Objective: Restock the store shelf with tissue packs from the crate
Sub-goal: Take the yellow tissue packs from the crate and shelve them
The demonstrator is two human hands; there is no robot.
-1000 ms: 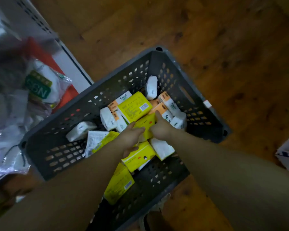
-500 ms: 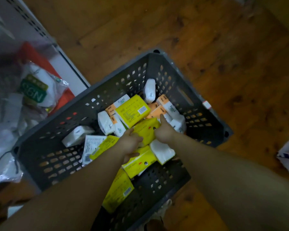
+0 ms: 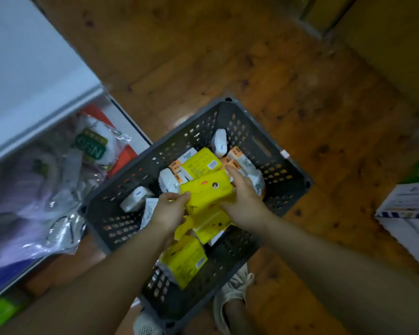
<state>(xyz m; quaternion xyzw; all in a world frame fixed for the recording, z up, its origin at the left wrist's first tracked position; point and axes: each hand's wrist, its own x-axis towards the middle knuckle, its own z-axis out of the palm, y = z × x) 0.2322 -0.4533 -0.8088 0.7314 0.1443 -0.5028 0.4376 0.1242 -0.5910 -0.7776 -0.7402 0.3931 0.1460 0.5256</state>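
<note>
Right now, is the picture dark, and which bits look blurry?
Head view: yes, dim, warm light; the shelf and plastic-wrapped goods on the left are smeared; the yellow tissue pack over the crate looks sharp; a glare spot shines on the wooden floor; the wide lens bends the edges.

Crate (image 3: 288, 170) on floor (image 3: 252, 68), loose packs (image 3: 201, 163) inside. Held pack (image 3: 207, 189) over crate's middle: left hand (image 3: 169, 209) gripping its left end, right hand (image 3: 244, 197) its right end. Shelf (image 3: 34, 81) left of crate, bagged goods (image 3: 92, 146) on its lower level. Cartons (image 3: 409, 213) well right of crate. Shoe (image 3: 230, 293) at crate's near edge.
</note>
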